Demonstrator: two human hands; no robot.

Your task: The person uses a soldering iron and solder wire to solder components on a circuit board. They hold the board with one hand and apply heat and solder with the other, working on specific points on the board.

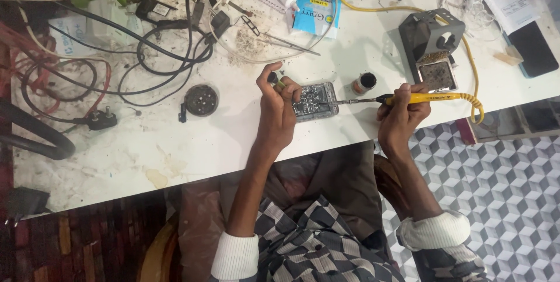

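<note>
- I see my left hand pressing the small circuit board flat on the white bench, near its front edge; the fingers are curled over the board's left end, and the thumb and forefinger pinch something small that I cannot identify.
- My right hand is wrapped closed around the yellow soldering iron, pen style, with the tip at the board's right edge.
- I think the left hand should keep the board steady and its fingers away from the hot tip.
- The small flux pot and the iron stand are near, just behind the tip; the yellow cable should not pull.
</note>
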